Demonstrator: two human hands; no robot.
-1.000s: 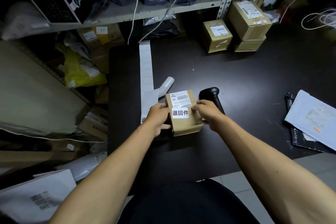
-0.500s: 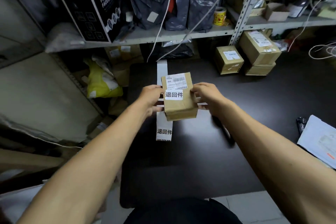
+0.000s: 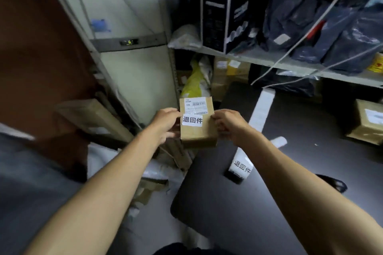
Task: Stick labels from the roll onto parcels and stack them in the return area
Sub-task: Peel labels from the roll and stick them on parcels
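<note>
Head view: both hands clamp a small cardboard parcel (image 3: pixel 198 130) in the air — left hand (image 3: pixel 166 123) and right hand (image 3: pixel 228 124) on opposite sides. A white label (image 3: pixel 192 120) sits on top — the label strip (image 3: pixel 256 124) lies on the dark table (image 3: pixel 279 182).

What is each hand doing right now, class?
Left hand: gripping the labelled cardboard parcel by its left side.
Right hand: gripping the same parcel's right side.

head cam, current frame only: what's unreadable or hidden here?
- Parcel shipping label: small print and barcode too small and blurred to read in the head view.
- Left hand and right hand fingers: those behind or under the parcel are hidden by it.
- Label strip: its roll is not visible; the far end runs under the shelf.
- Box at right: cut off by the frame edge.
</note>
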